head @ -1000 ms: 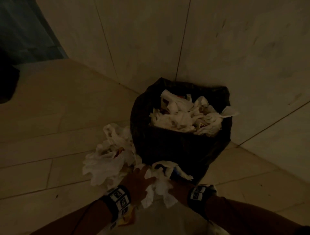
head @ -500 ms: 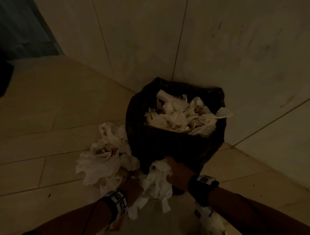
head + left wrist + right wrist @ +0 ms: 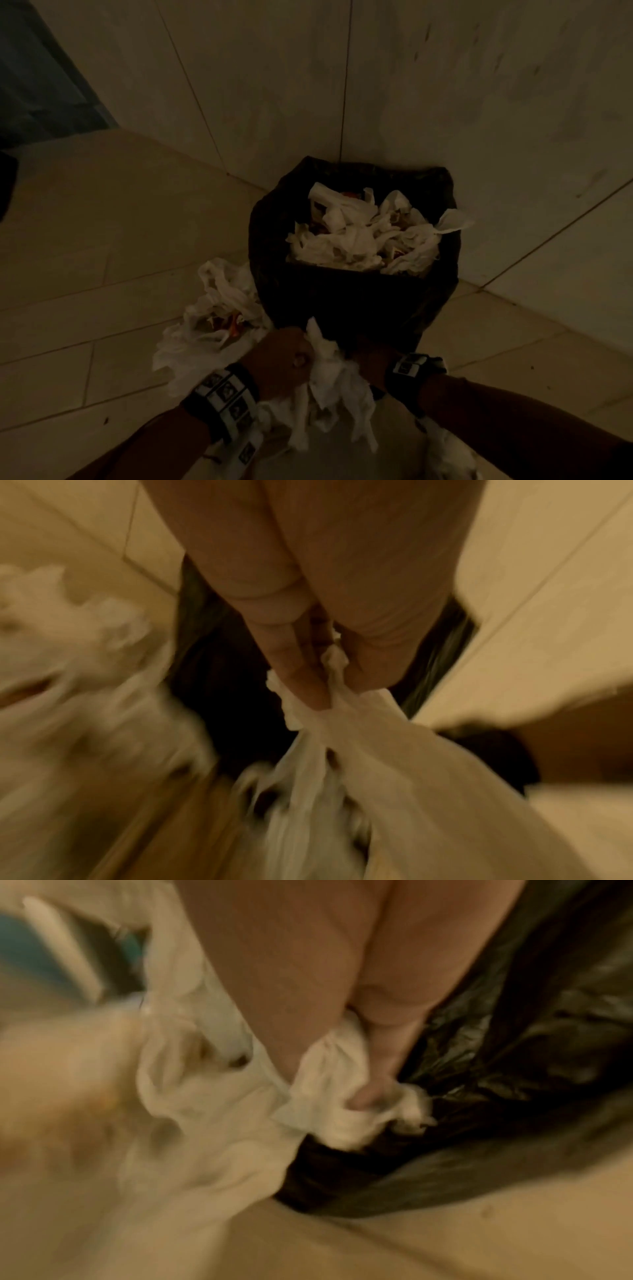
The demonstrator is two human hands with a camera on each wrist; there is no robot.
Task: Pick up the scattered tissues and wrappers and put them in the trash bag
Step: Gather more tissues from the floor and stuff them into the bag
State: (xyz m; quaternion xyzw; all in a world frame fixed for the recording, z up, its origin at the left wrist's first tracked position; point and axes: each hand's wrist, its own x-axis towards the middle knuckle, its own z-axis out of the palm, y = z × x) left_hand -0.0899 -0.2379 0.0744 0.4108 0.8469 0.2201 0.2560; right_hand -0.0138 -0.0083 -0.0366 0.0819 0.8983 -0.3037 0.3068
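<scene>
A: Tissues (image 3: pixel 334 383), a whole wad of them, hang between our two hands just in front of the bag (image 3: pixel 342 301), low against its near wall.

B: Agreed. Our left hand (image 3: pixel 281 359) has its fingers (image 3: pixel 301 680) pinched on a twisted neck of the wad, as the left wrist view shows. Our right hand (image 3: pixel 368 358) has its fingers (image 3: pixel 383 1053) curled into the paper too, right against the black plastic (image 3: pixel 514 1069). So both hands are clamped on the same bunch, close together.

A: How far along are we?

B: Partway, we would judge. The bag stands in the corner of the wall (image 3: pixel 445 102) and is already heaped to its rim with white paper (image 3: pixel 356 236), one sheet drooping over the right edge.

A: And what is left?

B: A big pile (image 3: pixel 212 325) lies on the floor (image 3: pixel 85 274) left of the bag, touching it, with orange scraps in it that may be wrappers. More paper (image 3: pixel 445 452) lies below our right wrist, nearer us than the bag.

A: So this wad goes in first, then the pile.

B: Yes, though the bag looks nearly full; we may need to press the load down or things could slide off.
</scene>
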